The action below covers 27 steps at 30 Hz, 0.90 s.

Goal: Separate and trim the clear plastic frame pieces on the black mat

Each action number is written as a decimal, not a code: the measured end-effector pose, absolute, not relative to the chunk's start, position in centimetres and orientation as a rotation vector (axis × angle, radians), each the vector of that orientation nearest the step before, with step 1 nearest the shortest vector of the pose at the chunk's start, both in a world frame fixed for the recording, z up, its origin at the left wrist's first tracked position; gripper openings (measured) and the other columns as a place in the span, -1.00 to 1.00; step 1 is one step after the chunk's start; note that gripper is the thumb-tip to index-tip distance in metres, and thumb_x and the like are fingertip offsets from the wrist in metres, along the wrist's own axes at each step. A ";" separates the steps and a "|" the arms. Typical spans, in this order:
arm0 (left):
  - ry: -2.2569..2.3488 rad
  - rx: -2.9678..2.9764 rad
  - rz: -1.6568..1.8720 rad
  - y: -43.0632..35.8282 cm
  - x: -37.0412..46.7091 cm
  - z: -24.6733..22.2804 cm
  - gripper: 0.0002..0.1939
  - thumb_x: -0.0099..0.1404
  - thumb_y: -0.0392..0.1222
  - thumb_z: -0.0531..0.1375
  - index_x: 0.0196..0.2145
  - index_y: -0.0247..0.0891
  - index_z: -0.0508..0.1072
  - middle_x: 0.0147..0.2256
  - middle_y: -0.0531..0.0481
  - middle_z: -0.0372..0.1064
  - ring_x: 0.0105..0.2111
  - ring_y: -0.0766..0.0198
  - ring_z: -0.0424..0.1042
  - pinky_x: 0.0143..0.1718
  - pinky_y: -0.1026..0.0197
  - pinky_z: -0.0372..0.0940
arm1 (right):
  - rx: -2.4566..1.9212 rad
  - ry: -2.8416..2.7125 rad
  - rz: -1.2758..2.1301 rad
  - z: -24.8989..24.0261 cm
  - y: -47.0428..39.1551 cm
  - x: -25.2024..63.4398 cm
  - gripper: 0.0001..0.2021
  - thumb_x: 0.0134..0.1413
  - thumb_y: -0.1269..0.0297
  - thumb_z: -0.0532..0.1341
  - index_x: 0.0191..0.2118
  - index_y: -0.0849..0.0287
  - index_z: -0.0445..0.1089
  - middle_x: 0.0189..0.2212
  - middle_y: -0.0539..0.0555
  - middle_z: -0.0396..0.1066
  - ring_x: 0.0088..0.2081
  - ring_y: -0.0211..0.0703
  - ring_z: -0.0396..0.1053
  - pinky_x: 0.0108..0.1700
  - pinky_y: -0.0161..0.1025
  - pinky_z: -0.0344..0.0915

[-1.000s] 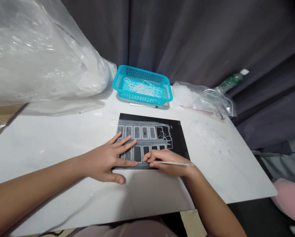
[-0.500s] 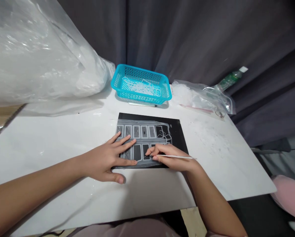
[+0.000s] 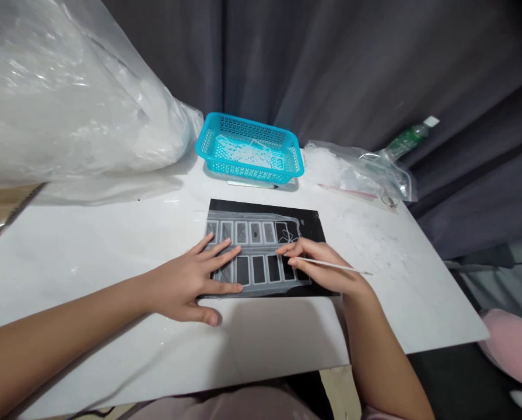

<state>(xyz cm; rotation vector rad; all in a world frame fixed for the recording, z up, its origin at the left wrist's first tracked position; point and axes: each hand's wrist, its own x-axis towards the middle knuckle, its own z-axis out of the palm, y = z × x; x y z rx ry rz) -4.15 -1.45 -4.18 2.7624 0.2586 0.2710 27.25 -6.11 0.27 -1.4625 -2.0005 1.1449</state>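
Note:
A black mat (image 3: 319, 227) lies on the white table, with a clear sheet (image 3: 256, 249) on it that carries two rows of white-edged rectangles. My left hand (image 3: 195, 280) rests flat with fingers spread over the left end of the sheet. Above the right part of the sheet, my right hand (image 3: 322, 262) pinches a thin white tool (image 3: 339, 266), whose back end points right. The tool's tip is too small to make out near the fingertips. Thin loose strips (image 3: 287, 234) lie in the upper row, just beyond my right fingers.
Behind the mat stands a blue basket (image 3: 252, 170) with clear pieces inside. A large plastic bag (image 3: 90, 105) fills the back left. At the back right are a clear bag (image 3: 352, 172), a ring (image 3: 389, 202) and a green bottle (image 3: 412, 140). White scraps (image 3: 378, 245) dot the table's right side.
My right hand has moved right and slightly away from me with the tool, from the lower row of rectangles, uncovering several of them. My left hand has stayed in place.

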 end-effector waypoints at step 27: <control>0.303 2.759 0.159 -1.6 -3.8 -3.6 -0.24 0.11 0.37 0.14 0.22 0.12 0.17 0.34 -0.18 -0.41 0.26 -0.39 -0.19 0.18 -0.38 -0.35 | -1.591 -1.796 0.704 -0.5 -6.2 26.4 -0.91 0.11 0.24 0.22 -0.33 0.11 0.44 -0.31 0.05 0.47 -0.28 -0.19 0.41 -0.25 -0.27 0.32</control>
